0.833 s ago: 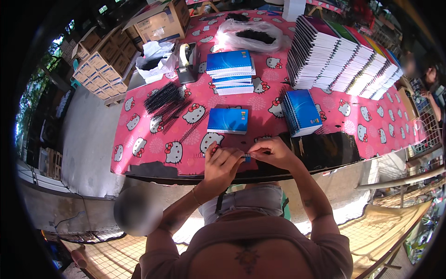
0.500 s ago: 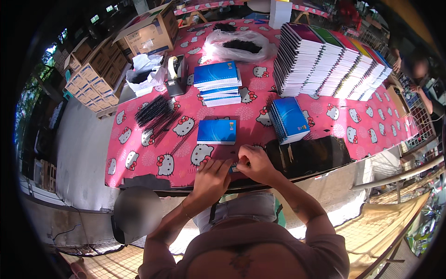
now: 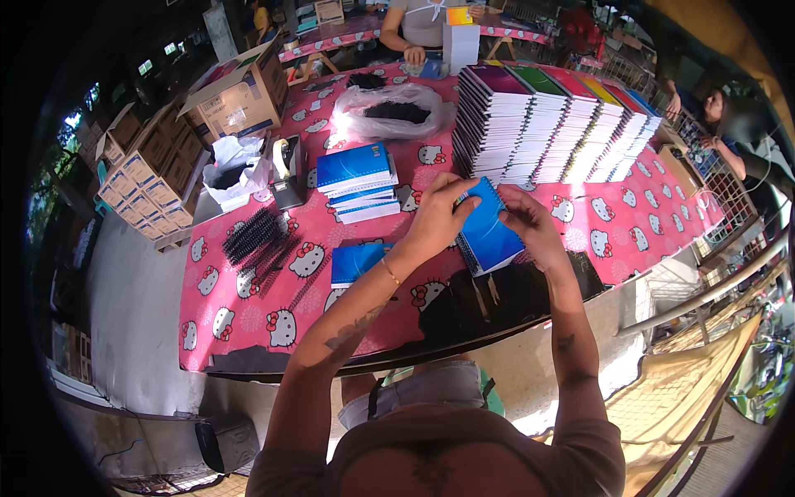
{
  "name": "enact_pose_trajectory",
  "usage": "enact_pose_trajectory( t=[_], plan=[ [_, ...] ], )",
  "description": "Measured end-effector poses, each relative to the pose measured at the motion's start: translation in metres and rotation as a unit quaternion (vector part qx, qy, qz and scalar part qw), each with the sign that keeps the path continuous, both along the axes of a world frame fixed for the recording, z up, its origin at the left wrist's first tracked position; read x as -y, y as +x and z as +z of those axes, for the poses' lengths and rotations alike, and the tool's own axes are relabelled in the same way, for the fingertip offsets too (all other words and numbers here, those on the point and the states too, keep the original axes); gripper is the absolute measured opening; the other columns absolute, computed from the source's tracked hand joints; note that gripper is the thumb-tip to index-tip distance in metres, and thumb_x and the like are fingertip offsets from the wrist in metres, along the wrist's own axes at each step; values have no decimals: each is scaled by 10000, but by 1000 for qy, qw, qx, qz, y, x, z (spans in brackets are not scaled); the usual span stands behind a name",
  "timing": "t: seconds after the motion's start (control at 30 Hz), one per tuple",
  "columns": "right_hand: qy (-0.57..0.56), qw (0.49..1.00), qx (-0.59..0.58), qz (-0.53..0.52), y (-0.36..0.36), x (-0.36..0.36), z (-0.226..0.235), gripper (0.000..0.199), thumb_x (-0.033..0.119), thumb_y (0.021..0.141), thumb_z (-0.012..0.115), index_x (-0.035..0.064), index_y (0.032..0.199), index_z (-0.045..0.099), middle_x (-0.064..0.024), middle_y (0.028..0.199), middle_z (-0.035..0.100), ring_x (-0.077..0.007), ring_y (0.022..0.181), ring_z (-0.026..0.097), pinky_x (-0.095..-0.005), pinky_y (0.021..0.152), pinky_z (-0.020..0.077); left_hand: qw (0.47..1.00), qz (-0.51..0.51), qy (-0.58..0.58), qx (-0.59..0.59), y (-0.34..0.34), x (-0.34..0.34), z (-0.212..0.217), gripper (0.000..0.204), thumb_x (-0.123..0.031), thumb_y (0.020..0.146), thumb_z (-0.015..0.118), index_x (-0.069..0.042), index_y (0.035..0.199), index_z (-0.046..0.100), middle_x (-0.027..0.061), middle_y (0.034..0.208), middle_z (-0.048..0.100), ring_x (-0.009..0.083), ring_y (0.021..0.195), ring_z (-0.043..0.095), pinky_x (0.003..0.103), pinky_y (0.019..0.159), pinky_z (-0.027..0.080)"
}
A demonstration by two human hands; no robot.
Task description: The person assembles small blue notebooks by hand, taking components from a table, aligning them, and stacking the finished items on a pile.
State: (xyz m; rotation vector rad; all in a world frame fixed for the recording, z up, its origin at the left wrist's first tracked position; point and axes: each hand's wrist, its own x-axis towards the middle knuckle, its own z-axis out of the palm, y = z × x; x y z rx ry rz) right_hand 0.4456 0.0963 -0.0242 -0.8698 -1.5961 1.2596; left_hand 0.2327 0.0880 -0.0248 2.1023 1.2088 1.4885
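Observation:
A blue spiral notebook (image 3: 487, 236) lies between my two hands, on top of a small stack of similar ones at the table's right front. My left hand (image 3: 439, 217) is closed on its upper left, with the thumb over the cover beside the black coil. On its right edge my right hand (image 3: 530, 222) pinches with the thumb on the cover; the fingers behind are partly hidden. Left of my left forearm sits a blue pad of sheets (image 3: 354, 265), partly covered by the arm. Behind it rises a pile of blue-covered pads (image 3: 356, 178).
Loose black coils (image 3: 252, 236) lie on the left. A tape dispenser (image 3: 287, 170), a plastic bag of black coils (image 3: 389, 112) and cardboard boxes (image 3: 240, 99) stand farther back. Tall stacks of coloured notebooks (image 3: 546, 124) fill the back right. Other people are across and at the right.
Both hands have moved from the front edge up and right to the notebook stack. The view has shifted, and a person now shows across the table.

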Motion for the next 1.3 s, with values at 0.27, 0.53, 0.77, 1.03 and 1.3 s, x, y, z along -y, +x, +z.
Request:
enact_pose_trajectory(
  t=[0.27,0.53,0.77,1.03,1.3],
  plan=[
    [191,936,257,-143,12,-33,-43,458,201,838,740,12,1239,626,-168,1001,656,-295,868,653,-385,786,516,984,122,126,-30,2,-16,-38,261,-78,873,680,-40,1131,698,145,1114,666,336,972,621,396,856,496],
    [355,903,183,-158,-36,46,6,368,178,877,696,64,1222,643,-152,1270,576,-349,1140,570,-438,961,438,940,118,4,-321,-140,137,-70,288,-92,859,693,-52,1144,683,136,1135,678,329,1089,635,405,919,525],
    [243,960,125,64,-99,83,-41,390,152,872,702,88,1250,631,-160,1308,557,-343,1183,562,-429,1004,430,928,111,-11,-355,-159,142,-86,461,-36,762,702,-53,1219,638,132,1155,674,318,1048,654,420,914,531],
    [71,988,78,113,-119,103,-93,573,140,808,785,51,1310,524,-134,1190,644,-243,1090,636,-350,918,496,942,149,20,-301,-96,176,-52,340,-102,837,687,-31,1168,658,110,1030,671,270,972,634,385,858,473],
    [-13,992,77,104,-124,123,-102,394,91,812,786,53,1161,608,-62,878,665,-120,833,646,-282,746,502,897,370,-82,-228,-208,148,-99,271,-60,888,605,-37,1150,670,179,985,664,386,879,648,475,765,520]
  ],
)
